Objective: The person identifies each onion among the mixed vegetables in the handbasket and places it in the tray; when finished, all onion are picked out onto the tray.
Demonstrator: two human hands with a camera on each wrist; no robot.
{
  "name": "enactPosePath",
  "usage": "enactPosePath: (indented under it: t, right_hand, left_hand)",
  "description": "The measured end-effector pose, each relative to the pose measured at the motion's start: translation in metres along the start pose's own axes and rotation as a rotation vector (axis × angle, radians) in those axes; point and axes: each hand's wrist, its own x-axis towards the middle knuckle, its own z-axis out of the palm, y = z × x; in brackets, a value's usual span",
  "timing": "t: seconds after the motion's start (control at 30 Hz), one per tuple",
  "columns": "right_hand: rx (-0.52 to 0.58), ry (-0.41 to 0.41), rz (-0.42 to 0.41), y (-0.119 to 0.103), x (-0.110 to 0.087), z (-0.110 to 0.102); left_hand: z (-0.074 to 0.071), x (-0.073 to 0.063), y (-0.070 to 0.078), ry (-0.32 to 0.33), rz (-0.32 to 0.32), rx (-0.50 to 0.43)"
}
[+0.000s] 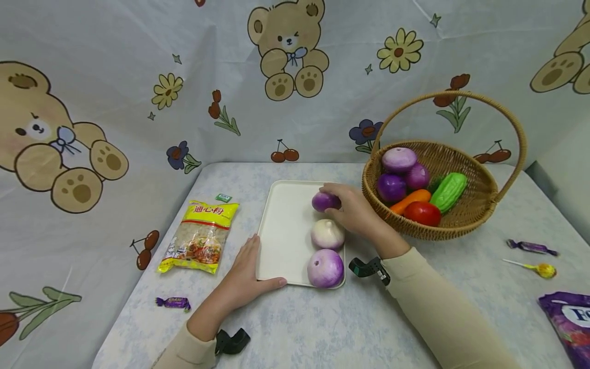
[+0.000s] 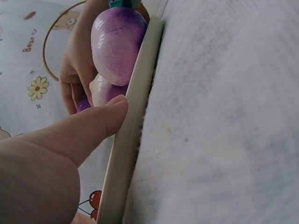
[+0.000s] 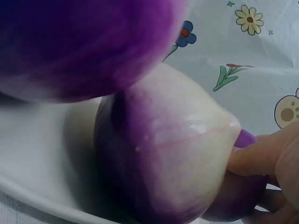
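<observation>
A cream rectangular tray (image 1: 286, 230) lies on the table. My left hand (image 1: 246, 274) rests at its near left corner, fingers along the left side and the straight thumb (image 2: 100, 119) on the front rim. My right hand (image 1: 357, 212) grips a dark purple onion (image 1: 325, 201) at the tray's far right, thumb on the near side and fingers over the top. Most of that onion hides behind another in the right wrist view. Two larger onions sit in line along the tray's right side: a white-topped one (image 1: 328, 234) with a pointed tip, and a purple one (image 1: 325, 268) nearest me.
A handled wicker basket (image 1: 442, 230) stands right of the tray, holding purple onions, a carrot, a tomato and a green gourd. To the left lie a yellow pasta bag (image 1: 200, 236) and a purple candy (image 1: 173, 303). A lollipop (image 1: 544, 270) and a purple bag (image 1: 569, 323) are far right.
</observation>
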Motion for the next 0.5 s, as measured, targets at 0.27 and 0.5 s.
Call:
enactPosePath:
  t: [0.27,0.5]
  right_hand:
    - [0.019,0.026,-0.028,0.0032,-0.003,0.0027]
    - [0.021,0.026,-0.032,0.0024,-0.0047,0.0027]
  left_hand:
    - [0.0012,0.0002,0.0003,0.009,0.004,0.006]
    - [0.0012,0.0003,0.0005,0.003,0.006,0.012]
